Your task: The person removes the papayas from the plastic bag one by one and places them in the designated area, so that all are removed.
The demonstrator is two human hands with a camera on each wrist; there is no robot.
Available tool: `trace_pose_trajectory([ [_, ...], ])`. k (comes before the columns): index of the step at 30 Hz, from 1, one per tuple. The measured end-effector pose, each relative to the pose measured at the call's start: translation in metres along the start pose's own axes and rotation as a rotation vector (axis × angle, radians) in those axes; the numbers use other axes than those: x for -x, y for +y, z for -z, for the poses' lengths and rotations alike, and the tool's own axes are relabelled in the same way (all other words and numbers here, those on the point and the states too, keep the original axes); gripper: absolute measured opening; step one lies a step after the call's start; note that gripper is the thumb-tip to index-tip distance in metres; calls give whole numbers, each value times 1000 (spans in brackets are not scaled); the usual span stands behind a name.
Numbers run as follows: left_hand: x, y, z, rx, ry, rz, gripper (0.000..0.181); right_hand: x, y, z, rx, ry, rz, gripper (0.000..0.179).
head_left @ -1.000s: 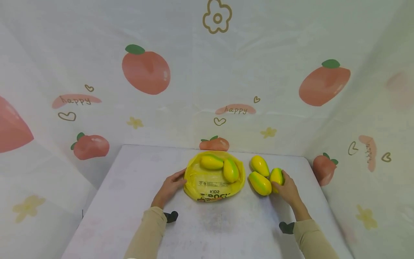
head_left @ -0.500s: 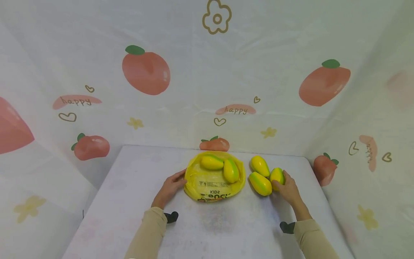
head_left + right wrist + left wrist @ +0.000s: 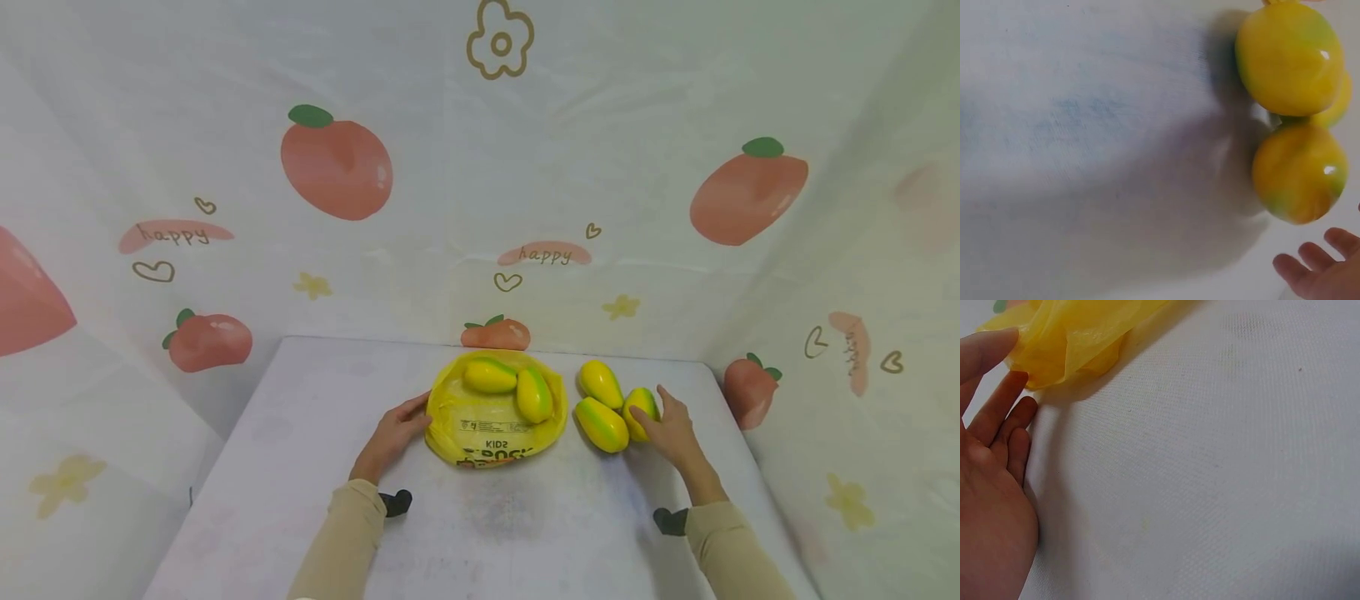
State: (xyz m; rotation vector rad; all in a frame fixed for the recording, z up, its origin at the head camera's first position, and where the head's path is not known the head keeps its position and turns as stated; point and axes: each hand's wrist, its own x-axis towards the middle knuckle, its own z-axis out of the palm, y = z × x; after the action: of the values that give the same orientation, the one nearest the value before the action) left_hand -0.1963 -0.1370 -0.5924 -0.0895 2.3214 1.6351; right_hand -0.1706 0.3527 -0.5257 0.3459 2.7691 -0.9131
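A yellow plastic bag (image 3: pixel 448 446), its mouth spread wide, lies on the table with two yellow-green mangoes (image 3: pixel 490 377) in it. My left hand (image 3: pixel 392 437) rests at the bag's left edge. Seen from the left wrist, its thumb and forefinger reach the yellow plastic (image 3: pixel 1079 347) with the fingers extended. To the right of the bag, three loose mangoes (image 3: pixel 602 426) lie close together. My right hand (image 3: pixel 677 435) is beside the rightmost mango (image 3: pixel 640 402), its thumb overlapping it in the head view. The right wrist view shows the spread fingers apart from the nearest mango (image 3: pixel 1300 175).
The white table (image 3: pixel 502 533) ends at a back wall of printed cloth (image 3: pixel 450 167), with more cloth on both sides. Dark bands (image 3: pixel 670 522) show at both wrists.
My right hand has loosened from the rightmost mango, its fingers now spread off to the right. That mango has shifted slightly left against the others. The left hand stays at the bag.
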Motion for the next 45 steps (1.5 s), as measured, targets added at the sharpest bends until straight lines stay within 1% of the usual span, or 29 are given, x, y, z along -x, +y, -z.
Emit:
trace_pose_trajectory([
  [1,-1,-1,0,-1,-1,-7,53,0,0,1,22,2,7,96],
  [6,-3,-3,1,-9,-8,4,53,2,-4,4,133,27,58,102],
  [12,-5,-5,2,5,-15,14,54,3,-12,3,263,51,132,108],
  [18,-8,-6,2,0,-18,12,55,4,-25,1,373,89,165,108],
  [24,-7,-7,3,4,-22,0,55,6,-35,-1,454,130,223,105],
  [29,-7,-6,3,7,-26,-1,56,7,-41,-5,489,142,263,104],
  [38,-7,-6,2,8,-22,6,55,12,-59,-12,463,120,307,103],
  [45,-6,-5,2,6,-16,19,54,14,-73,-20,461,129,382,99],
])
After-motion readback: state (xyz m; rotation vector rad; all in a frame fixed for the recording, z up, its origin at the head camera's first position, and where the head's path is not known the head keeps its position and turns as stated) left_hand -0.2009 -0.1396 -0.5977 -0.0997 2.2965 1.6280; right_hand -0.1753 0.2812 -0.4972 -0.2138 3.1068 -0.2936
